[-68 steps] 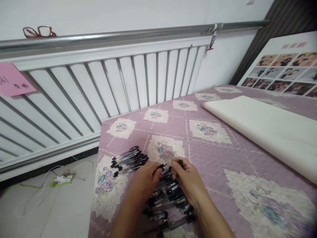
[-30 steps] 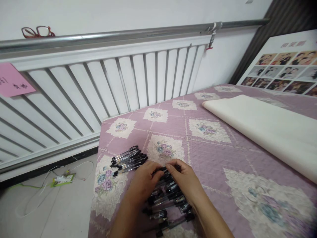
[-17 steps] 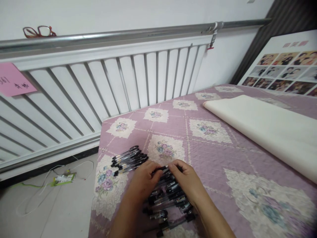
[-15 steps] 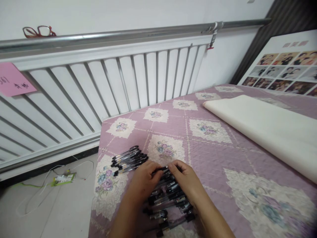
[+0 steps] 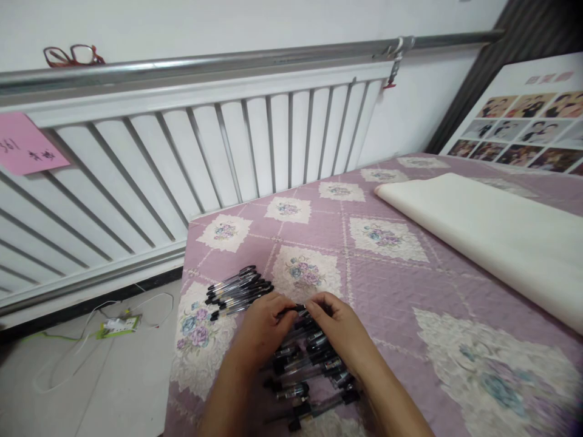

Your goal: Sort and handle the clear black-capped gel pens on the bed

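My left hand (image 5: 268,321) and my right hand (image 5: 336,321) meet over the cloth, both closed on one black pen (image 5: 299,308) held crosswise between the fingertips. Most of that pen is hidden by the fingers. Beneath and between my wrists lie several loose black pens and caps (image 5: 300,364), scattered in a heap. Beyond my left hand, a neat row of clear-barrelled pens with black caps (image 5: 239,291) rests side by side near the left edge of the cloth.
A purple floral cloth (image 5: 382,291) covers the surface. A folded cream sheet (image 5: 492,230) lies at right, a photo board (image 5: 523,121) behind. A white radiator (image 5: 273,142) runs along the wall. Glasses (image 5: 75,56) sit on the pipe. A power strip (image 5: 119,326) is on the floor.
My fingertips have drawn slightly apart, with more of the black pen showing between them. The row of pens and the heap lie as before.
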`<state>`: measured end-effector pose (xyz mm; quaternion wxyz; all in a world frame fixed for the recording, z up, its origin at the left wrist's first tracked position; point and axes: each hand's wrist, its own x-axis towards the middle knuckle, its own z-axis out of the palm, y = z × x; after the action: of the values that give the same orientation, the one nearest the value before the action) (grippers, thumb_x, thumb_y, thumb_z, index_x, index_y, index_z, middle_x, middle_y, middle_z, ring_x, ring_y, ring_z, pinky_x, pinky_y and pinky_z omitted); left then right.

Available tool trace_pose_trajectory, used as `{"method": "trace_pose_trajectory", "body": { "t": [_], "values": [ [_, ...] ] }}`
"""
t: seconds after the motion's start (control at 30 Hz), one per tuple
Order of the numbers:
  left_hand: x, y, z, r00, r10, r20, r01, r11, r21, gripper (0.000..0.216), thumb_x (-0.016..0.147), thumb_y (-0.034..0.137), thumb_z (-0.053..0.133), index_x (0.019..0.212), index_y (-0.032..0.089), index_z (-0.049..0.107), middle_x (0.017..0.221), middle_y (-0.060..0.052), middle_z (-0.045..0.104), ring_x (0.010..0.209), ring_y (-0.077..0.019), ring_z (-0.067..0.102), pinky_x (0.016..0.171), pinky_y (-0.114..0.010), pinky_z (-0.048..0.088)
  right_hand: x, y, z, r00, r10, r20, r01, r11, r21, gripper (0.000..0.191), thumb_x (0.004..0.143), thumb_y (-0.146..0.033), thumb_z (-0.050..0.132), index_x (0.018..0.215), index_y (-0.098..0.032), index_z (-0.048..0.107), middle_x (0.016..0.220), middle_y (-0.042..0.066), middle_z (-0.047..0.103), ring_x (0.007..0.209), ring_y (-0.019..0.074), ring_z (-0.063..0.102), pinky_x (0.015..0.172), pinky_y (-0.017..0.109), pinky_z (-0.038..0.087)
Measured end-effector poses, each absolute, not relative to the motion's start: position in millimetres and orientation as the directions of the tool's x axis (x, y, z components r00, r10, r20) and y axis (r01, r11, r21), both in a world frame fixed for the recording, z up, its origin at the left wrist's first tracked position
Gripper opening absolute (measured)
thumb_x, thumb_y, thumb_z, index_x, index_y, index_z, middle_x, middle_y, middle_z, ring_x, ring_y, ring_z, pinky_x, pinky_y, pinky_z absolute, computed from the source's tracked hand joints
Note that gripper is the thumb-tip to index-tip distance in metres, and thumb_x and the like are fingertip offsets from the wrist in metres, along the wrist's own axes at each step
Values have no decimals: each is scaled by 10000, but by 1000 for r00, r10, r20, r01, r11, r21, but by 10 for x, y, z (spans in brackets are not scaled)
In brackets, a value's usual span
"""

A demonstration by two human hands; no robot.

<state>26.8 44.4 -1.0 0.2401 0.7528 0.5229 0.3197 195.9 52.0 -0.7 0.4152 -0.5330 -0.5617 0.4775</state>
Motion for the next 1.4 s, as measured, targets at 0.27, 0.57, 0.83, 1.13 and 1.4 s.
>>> {"method": "trace_pose_trajectory", "body": {
  "t": [0.27, 0.57, 0.83, 1.13, 1.4],
  "values": [
    [212, 452, 18, 282, 929, 239, 615, -367, 698, 147, 830, 166, 561, 857, 228, 692, 831, -3, 667, 794, -155, 588, 757, -258, 439, 1948, 505, -40, -126, 992, 0, 222, 28, -975, 197, 726, -351, 619, 869, -220, 657, 740, -17, 642, 721, 167, 585, 671, 269, 448],
    [190, 427, 75, 312, 907, 283, 646, -421, 637, 130, 843, 179, 562, 849, 219, 685, 785, 8, 639, 760, -143, 575, 708, -243, 418, 1929, 481, -1, -173, 985, 25, 274, 73, -959, 185, 779, -380, 558, 725, -216, 624, 674, -30, 609, 685, 160, 559, 643, 263, 430],
    [166, 319, 89, 260, 931, 256, 713, -364, 599, 162, 853, 200, 531, 856, 228, 691, 800, -8, 644, 780, -163, 580, 720, -263, 430, 1856, 456, 2, -187, 982, 24, 261, 73, -963, 158, 744, -330, 578, 830, -220, 651, 755, -15, 665, 742, 179, 604, 701, 291, 459],
    [48, 266, -166, 178, 947, 268, 757, -306, 577, 152, 828, 175, 571, 899, 244, 686, 861, -12, 668, 855, -190, 584, 802, -307, 408, 1871, 481, -66, -180, 984, 1, 371, 69, -926, 142, 748, -258, 522, 837, -216, 624, 727, -16, 650, 690, 173, 601, 659, 282, 450],
    [63, 233, -239, 207, 964, 167, 813, -264, 519, 157, 809, 175, 593, 918, 258, 672, 859, -7, 656, 867, -207, 578, 775, -320, 384, 1827, 486, -169, -307, 944, 120, 636, 297, -712, 203, 739, -118, 492, 839, -218, 637, 865, 38, 668, 856, 203, 607, 781, 316, 439]
  ]
}}
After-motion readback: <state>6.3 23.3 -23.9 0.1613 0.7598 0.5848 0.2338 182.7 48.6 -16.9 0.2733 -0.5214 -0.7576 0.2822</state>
